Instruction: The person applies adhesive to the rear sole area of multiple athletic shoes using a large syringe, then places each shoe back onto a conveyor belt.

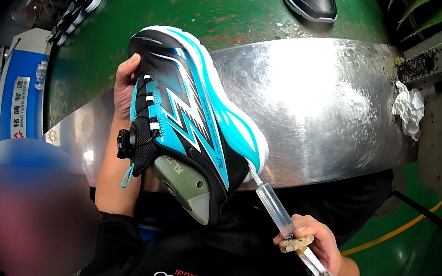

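Note:
My left hand (124, 92) grips a black and turquoise sports shoe (184, 102) by its lace side; most of its fingers are hidden behind it. The shoe is tilted with its toe up and away from me, showing its side and its white and turquoise sole. A green shoe last (181, 186) fills its opening, and a black dial with a blue loop sits by the tongue. Closed around a clear syringe (274, 206), my right hand (321, 243) has its thumb near the plunger's end. The syringe's tip meets the sole edge at the heel.
Beneath the shoe is a shiny metal plate (337, 147), with crumpled white paper (407, 110) at its right end. Beyond it, a black shoe (308, 1) stands on a green surface (205, 4). More shoes (85, 5) line the far left, near a blue and white machine (25, 78).

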Demonstrator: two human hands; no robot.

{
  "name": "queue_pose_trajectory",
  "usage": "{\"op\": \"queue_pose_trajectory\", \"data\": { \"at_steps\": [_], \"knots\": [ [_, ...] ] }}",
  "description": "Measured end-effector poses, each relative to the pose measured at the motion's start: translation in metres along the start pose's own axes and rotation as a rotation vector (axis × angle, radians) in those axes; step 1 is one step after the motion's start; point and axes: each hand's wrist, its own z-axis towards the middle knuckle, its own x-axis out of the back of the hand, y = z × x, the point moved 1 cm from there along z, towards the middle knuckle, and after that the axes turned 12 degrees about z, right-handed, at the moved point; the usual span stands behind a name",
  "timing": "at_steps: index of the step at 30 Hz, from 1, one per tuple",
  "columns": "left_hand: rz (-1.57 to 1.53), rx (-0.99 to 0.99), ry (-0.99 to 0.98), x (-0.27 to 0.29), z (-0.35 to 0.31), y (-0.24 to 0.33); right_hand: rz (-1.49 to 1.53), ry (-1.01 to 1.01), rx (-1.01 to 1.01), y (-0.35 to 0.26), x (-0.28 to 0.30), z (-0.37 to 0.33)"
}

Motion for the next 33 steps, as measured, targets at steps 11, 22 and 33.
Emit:
{"op": "queue_pose_trajectory", "data": {
  "at_steps": [11,22,33],
  "knots": [
    [0.405,0.022,0.198,0.053,-0.049,0.025,0.08,-0.1,-0.031,0.015,0.014,0.008],
    [0.468,0.051,0.236,0.076,-0.13,0.019,-0.172,-0.2,-0.001,0.023,0.016,0.023],
    [0.458,0.197,0.329,0.048,-0.176,-0.001,-0.23,-0.167,0.023,0.021,0.007,0.019]
  ]
}}
